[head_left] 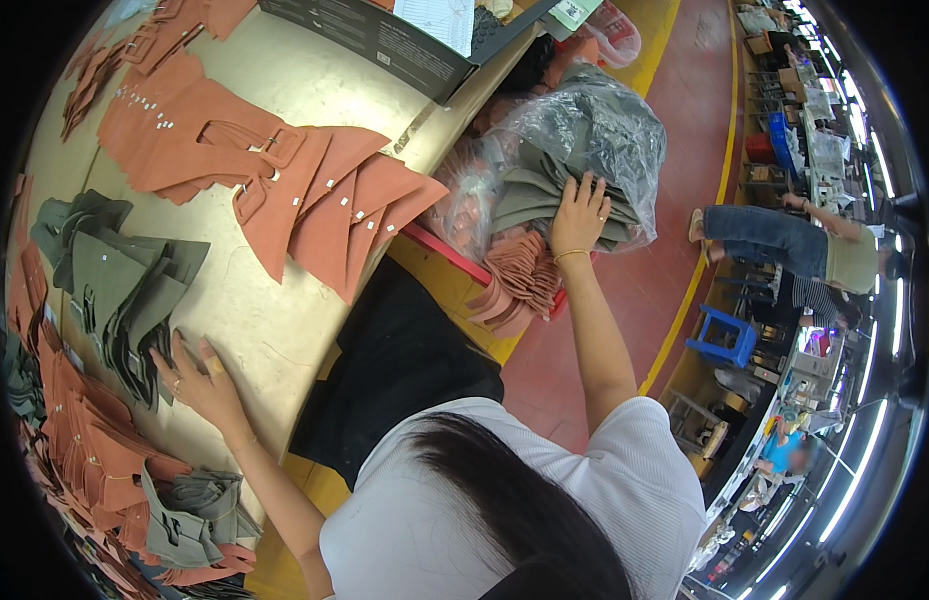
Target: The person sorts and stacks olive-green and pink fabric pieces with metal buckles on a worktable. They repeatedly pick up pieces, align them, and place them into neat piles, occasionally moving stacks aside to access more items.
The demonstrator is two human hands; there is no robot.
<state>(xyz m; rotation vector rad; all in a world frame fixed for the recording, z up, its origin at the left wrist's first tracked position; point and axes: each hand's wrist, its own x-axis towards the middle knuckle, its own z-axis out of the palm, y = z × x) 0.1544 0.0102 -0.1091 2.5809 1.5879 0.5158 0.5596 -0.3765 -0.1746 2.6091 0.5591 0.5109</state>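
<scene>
My left hand (207, 385) rests on the table with its fingers spread, the tips beside a fanned stack of grey-green fabric pieces (125, 290). My right hand (582, 215) reaches down off the table's right edge. Its fingers lie stretched over folded grey-green fabric pieces (530, 190) in a clear plastic bag (610, 120); its thumb is hidden. Beneath that hand sits a bunch of rust-orange fabric pieces (520, 280). Further up the table, large rust-orange pieces with covered buckles (282, 147) overlap in a fan, with small white stickers on them.
Bundles of rust-orange pieces (90, 435) and grey-green pieces (200, 510) crowd the table's left side. A dark box (385, 40) stands at its far edge. A red edge (450, 255) shows under the bag. Across the red floor are a blue stool (723, 335) and a person (830, 240).
</scene>
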